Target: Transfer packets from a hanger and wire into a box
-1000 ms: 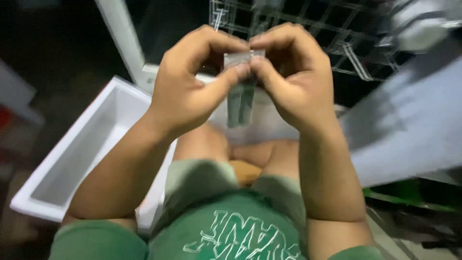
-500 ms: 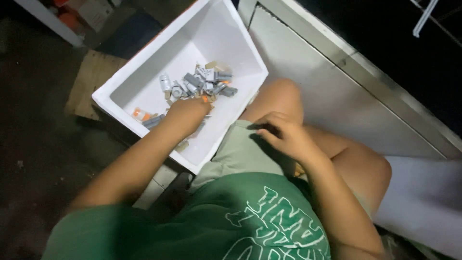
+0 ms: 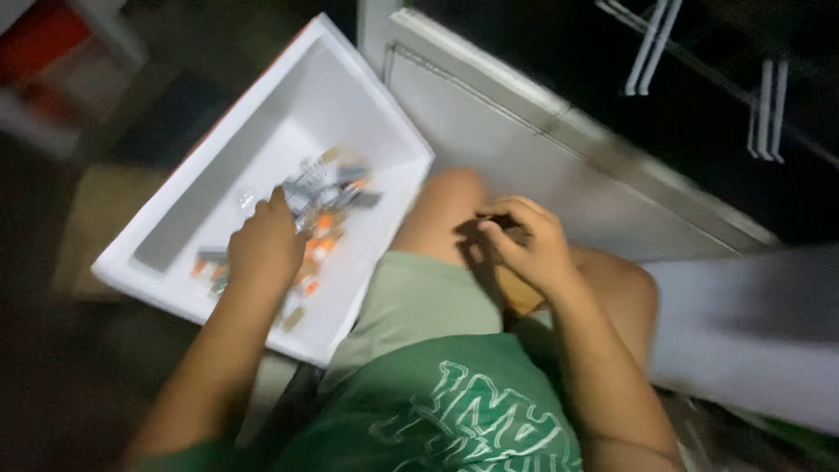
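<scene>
Shirt: green with pale lettering, nearest the camera at the bottom edge.
Shorts: pale green, over the person's lap; bare knees beyond them.
Right hand: resting over the right knee, fingers curled together around something small and dark; what it is cannot be told, as the view is blurred.
Left hand: reached down into the bin, palm down on the pile of parts; fingers bent into the pile, whether clamped on a piece cannot be told.
Parts: small grey and orange pieces, heaped on the bin floor under and beyond the left hand.
Bin: white, rectangular, open-topped, on the floor just beside the left knee, set at a slant to the person.
Panel: grey metal, running diagonally beyond the knees.
Rack: white wire bars against a dark background, farthest, top right.
</scene>
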